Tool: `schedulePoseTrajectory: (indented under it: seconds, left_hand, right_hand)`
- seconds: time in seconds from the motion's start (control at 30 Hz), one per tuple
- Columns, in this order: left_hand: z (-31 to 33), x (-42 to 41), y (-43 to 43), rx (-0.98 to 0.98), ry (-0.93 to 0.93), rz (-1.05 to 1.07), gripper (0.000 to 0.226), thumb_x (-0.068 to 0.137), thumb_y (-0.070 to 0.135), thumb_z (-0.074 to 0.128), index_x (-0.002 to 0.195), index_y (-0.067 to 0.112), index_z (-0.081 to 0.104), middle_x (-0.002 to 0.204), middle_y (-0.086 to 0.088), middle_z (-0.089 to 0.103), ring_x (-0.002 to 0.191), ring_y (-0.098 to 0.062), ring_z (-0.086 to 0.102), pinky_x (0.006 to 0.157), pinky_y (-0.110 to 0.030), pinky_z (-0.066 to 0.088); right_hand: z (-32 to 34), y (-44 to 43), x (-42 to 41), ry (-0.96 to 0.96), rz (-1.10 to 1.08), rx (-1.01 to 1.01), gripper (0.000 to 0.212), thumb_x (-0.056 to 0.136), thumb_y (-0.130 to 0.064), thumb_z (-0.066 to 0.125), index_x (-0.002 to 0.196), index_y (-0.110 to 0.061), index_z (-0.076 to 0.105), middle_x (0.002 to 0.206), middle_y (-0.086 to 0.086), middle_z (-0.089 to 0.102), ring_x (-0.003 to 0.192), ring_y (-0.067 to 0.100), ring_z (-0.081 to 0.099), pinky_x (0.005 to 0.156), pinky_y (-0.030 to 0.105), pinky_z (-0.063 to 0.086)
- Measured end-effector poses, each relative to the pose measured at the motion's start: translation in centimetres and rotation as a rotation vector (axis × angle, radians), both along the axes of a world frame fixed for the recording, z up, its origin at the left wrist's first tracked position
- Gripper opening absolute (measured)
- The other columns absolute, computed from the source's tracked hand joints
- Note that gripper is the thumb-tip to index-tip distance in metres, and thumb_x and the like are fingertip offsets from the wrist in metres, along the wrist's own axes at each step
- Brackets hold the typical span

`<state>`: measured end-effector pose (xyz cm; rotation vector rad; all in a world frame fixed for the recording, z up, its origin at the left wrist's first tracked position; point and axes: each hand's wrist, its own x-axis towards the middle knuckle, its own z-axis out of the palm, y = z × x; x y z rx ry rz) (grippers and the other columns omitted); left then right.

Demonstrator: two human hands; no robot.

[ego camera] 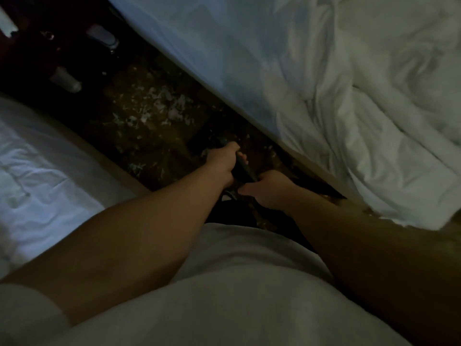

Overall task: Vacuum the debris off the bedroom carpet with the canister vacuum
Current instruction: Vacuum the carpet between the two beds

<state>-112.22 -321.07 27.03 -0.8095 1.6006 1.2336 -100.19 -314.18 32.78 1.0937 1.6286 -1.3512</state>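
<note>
A dark vacuum wand runs down toward the patterned brown carpet in the narrow aisle between two beds. My left hand grips the wand higher along it, and my right hand grips its lower handle end close to my body. White paper-like debris lies scattered on the carpet ahead of the hands. The wand's floor head is lost in the dark near the left hand. The canister is out of sight.
A bed with a rumpled white duvet borders the aisle on the right; another white bed borders it on the left. A dark nightstand with plastic bottles closes the far end.
</note>
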Motion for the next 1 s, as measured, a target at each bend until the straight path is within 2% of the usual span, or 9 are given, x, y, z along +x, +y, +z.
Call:
schedulePoseTrajectory:
  seconds: [0.1, 0.17, 0.23, 0.37, 0.43, 0.57, 0.67, 0.8, 1.0]
  left_hand:
    - [0.1, 5.5, 2.6, 0.013, -0.043, -0.082, 0.026, 0.094, 0.017, 0.064, 0.115, 0.001, 0.062, 0.073, -0.005, 0.062, 0.064, -0.017, 0.063, 0.062, -0.031, 0.059]
    - [0.7, 9.3, 4.6, 0.031, -0.067, -0.12, 0.021, 0.096, 0.016, 0.063, 0.111, 0.001, 0.062, 0.075, -0.006, 0.06, 0.064, -0.017, 0.061, 0.061, -0.031, 0.06]
    - [1.2, 13.1, 6.4, 0.042, -0.09, -0.166, 0.017, 0.097, 0.016, 0.062, 0.106, 0.002, 0.061, 0.076, -0.007, 0.06, 0.065, -0.018, 0.062, 0.067, -0.033, 0.061]
    - [1.7, 20.1, 9.4, 0.041, -0.141, -0.281, 0.02, 0.095, 0.018, 0.065, 0.107, 0.003, 0.063, 0.073, -0.007, 0.064, 0.067, -0.021, 0.064, 0.079, -0.04, 0.06]
    - [2.0, 23.5, 10.8, 0.049, -0.167, -0.325, 0.016, 0.095, 0.017, 0.064, 0.103, 0.003, 0.063, 0.07, -0.006, 0.064, 0.065, -0.021, 0.064, 0.075, -0.038, 0.06]
    - [2.3, 30.2, 13.5, 0.05, -0.222, -0.409, 0.016, 0.096, 0.017, 0.062, 0.105, 0.004, 0.063, 0.073, -0.006, 0.062, 0.068, -0.021, 0.063, 0.058, -0.033, 0.057]
    - [2.6, 34.6, 15.1, 0.035, -0.226, -0.487, 0.016, 0.096, 0.016, 0.062, 0.105, 0.003, 0.064, 0.076, -0.007, 0.062, 0.07, -0.021, 0.062, 0.063, -0.035, 0.057]
    - [3.1, 39.4, 16.7, 0.01, -0.216, -0.603, 0.02, 0.095, 0.02, 0.062, 0.109, 0.006, 0.065, 0.081, -0.007, 0.065, 0.079, -0.023, 0.065, 0.078, -0.041, 0.057]
    - [4.2, 43.4, 17.3, 0.018, -0.238, -0.64, 0.027, 0.096, 0.019, 0.061, 0.118, 0.005, 0.063, 0.079, -0.006, 0.065, 0.076, -0.021, 0.064, 0.069, -0.038, 0.054]
  right_hand:
    - [0.7, 2.2, 5.5, -0.046, -0.032, 0.008, 0.036, 0.089, -0.046, 0.08, 0.088, -0.013, 0.065, 0.082, 0.006, 0.063, 0.07, 0.02, 0.06, 0.059, 0.031, 0.047]
    - [1.3, 3.9, 9.4, -0.062, -0.052, 0.022, 0.036, 0.089, -0.047, 0.08, 0.087, -0.014, 0.065, 0.083, 0.006, 0.064, 0.073, 0.022, 0.063, 0.064, 0.035, 0.052]
    - [1.9, 5.3, 13.3, -0.072, -0.071, 0.042, 0.035, 0.089, -0.047, 0.08, 0.087, -0.015, 0.066, 0.085, 0.006, 0.065, 0.075, 0.022, 0.063, 0.067, 0.035, 0.053]
    - [3.1, 7.3, 20.8, -0.096, -0.148, 0.059, 0.035, 0.09, -0.046, 0.078, 0.091, -0.013, 0.066, 0.086, 0.007, 0.066, 0.074, 0.021, 0.064, 0.062, 0.032, 0.051]
    - [3.7, 8.3, 24.2, -0.11, -0.194, 0.05, 0.035, 0.09, -0.044, 0.078, 0.095, -0.011, 0.068, 0.087, 0.01, 0.069, 0.072, 0.023, 0.066, 0.064, 0.035, 0.055]
    - [4.0, 9.9, 31.0, -0.15, -0.306, 0.033, 0.038, 0.088, -0.042, 0.08, 0.102, -0.008, 0.07, 0.096, 0.017, 0.075, 0.081, 0.033, 0.074, 0.081, 0.048, 0.066]
    - [4.2, 10.7, 35.7, -0.167, -0.365, 0.023, 0.038, 0.089, -0.044, 0.08, 0.105, -0.01, 0.069, 0.097, 0.017, 0.074, 0.084, 0.034, 0.075, 0.082, 0.051, 0.066]
    - [4.9, 11.6, 40.5, -0.187, -0.441, -0.008, 0.037, 0.089, -0.043, 0.08, 0.101, -0.01, 0.07, 0.095, 0.02, 0.076, 0.074, 0.035, 0.073, 0.08, 0.053, 0.065]
    - [6.1, 12.0, 44.0, -0.2, -0.473, 0.01, 0.03, 0.089, -0.037, 0.08, 0.099, -0.01, 0.07, 0.096, 0.017, 0.075, 0.086, 0.035, 0.076, 0.083, 0.046, 0.065]
